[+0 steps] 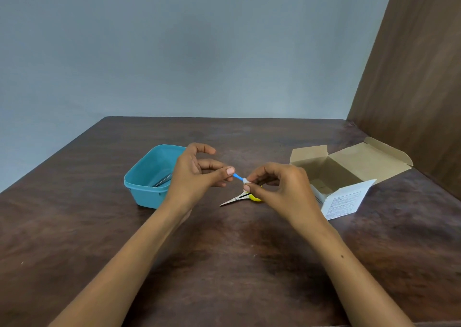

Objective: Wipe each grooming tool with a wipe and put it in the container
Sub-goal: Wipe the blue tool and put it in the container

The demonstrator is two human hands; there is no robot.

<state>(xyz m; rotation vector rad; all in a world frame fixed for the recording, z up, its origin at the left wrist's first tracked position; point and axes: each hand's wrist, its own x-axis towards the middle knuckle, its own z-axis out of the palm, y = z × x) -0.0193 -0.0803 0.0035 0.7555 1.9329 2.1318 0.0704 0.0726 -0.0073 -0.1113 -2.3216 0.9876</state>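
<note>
Nearest, both forearms reach in over the dark wooden table. Just beyond them, a pair of small scissors with yellow handles lies flat on the table, blades pointing left, partly hidden under the right hand.

Held above the scissors, the left hand pinches one end of a thin blue tool between thumb and fingertips. The right hand pinches a small white wipe around the tool's other end. The tool looks light, stiff and narrow, probably slick once damp, so a firm pinch at the very end, leaving the shaft free for the wipe, seems the best hold.

Farther left sits the teal plastic container, with a slim metal tool, perhaps tweezers, already inside. Farther right stands an opened cardboard box, flaps spread, its contents too dim to tell.
</note>
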